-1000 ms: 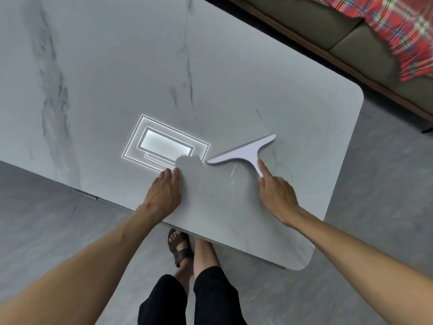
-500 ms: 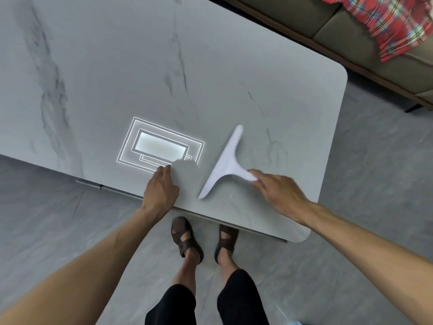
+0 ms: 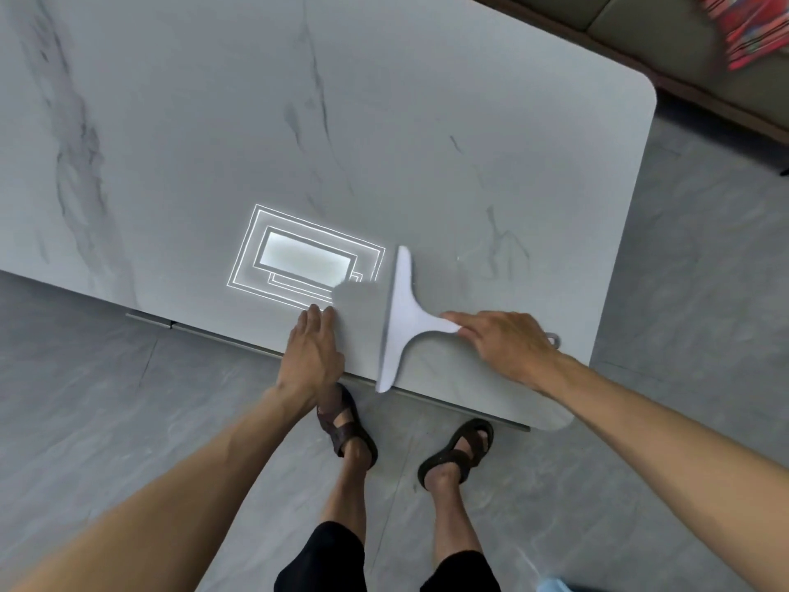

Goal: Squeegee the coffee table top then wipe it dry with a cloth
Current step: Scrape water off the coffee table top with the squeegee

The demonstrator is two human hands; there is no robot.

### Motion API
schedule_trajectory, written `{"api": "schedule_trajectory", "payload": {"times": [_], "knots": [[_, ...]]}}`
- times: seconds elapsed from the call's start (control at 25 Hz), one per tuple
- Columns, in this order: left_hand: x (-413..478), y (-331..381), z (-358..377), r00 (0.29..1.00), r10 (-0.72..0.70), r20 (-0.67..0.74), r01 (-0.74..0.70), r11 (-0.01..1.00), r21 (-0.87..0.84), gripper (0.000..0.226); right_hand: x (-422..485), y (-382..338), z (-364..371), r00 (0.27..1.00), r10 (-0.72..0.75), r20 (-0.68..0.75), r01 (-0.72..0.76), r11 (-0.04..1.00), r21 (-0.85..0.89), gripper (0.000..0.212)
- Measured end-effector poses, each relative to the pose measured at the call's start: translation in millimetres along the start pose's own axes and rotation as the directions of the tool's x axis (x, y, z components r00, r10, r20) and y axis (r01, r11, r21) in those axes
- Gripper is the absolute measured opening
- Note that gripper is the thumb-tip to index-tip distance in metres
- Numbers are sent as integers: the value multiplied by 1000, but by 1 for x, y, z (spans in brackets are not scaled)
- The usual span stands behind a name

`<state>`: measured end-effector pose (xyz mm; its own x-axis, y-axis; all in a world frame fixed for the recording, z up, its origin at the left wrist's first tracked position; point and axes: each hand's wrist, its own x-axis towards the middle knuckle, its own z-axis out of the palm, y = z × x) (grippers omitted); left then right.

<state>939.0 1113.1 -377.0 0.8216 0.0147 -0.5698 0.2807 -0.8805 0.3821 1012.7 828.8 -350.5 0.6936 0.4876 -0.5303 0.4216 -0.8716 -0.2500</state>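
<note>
Squeegee is lying on the table near its 6 o'clock edge, with the blade running from 12 to 6, its lower tip reaching that edge, and the handle pointing to 3. Right hand is covering the handle, fingers curling round it and forefinger stretching along the neck. Cloth, grey like the top, is lying just beside the blade at 9 o'clock. Left hand is resting flat, fingers straight, tips pressing the cloth's near corner and gripping nothing.

Squeegeeing looks barely begun. Doing it well is likely meaning tilting the blade onto its edge, keeping even pressure along its length, and pulling straight, overlapping strokes toward one edge. The cloth is sitting in the blade's way toward 9 o'clock, so it probably wants shifting aside first.

Lamp glare is shining at 10 o'clock. Sofa and blanket are showing at 1, and feet are standing at 6.
</note>
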Motion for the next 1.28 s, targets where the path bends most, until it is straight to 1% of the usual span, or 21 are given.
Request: {"api": "schedule_trajectory", "payload": {"times": [0.08,0.12,0.16,0.24,0.36,0.48,0.6,0.68,0.72,0.84,0.92,1.0,1.08,1.2,1.28], "knots": [[1,18,8,998,-20,62,18,999,34,57,-24,38,-6,995,102,-15,-102,995,-20,36],[2,25,9,997,-44,70,42,998,41,55,-36,54,-8,989,145,-25,-146,989,-34,37],[2,31,9,996,-70,57,69,997,28,53,-46,67,-10,984,175,-40,-177,983,-50,37],[2,33,5,993,-116,-26,114,992,-59,49,-59,79,-14,980,182,-83,-189,979,-76,38],[-3,18,-10,958,-233,-165,190,952,-242,42,-52,54,-21,989,100,-112,-102,995,-15,42],[-12,-15,-29,895,-393,-212,291,873,-392,24,-8,-12,-19,995,-69,-66,72,996,49,43],[-20,-61,-45,805,-540,-246,394,796,-459,16,57,-98,-6,971,-237,33,235,970,67,37],[-23,-89,-53,752,-603,-267,457,768,-450,19,96,-151,2,950,-301,83,298,953,47,36],[-24,-99,-56,742,-611,-275,470,767,-437,23,110,-171,5,944,-319,87,317,948,42,37],[-22,-119,-59,761,-585,-279,470,795,-384,38,137,-204,13,943,-326,60,324,945,51,38],[-18,-119,-56,793,-556,-249,461,814,-352,46,139,-192,14,958,-287,22,286,956,64,38],[-14,-108,-50,834,-514,-200,435,836,-335,52,129,-157,10,978,-206,-25,208,975,83,38],[-11,-88,-42,889,-427,-166,363,877,-314,55,110,-112,4,992,-106,-73,113,989,96,38],[-5,-44,-28,968,-217,-125,184,955,-231,55,69,-39,-2,990,59,-130,-45,993,105,37],[1,-11,-16,992,-94,-82,81,985,-150,54,38,0,-1,977,150,-152,-132,984,121,36]]}}
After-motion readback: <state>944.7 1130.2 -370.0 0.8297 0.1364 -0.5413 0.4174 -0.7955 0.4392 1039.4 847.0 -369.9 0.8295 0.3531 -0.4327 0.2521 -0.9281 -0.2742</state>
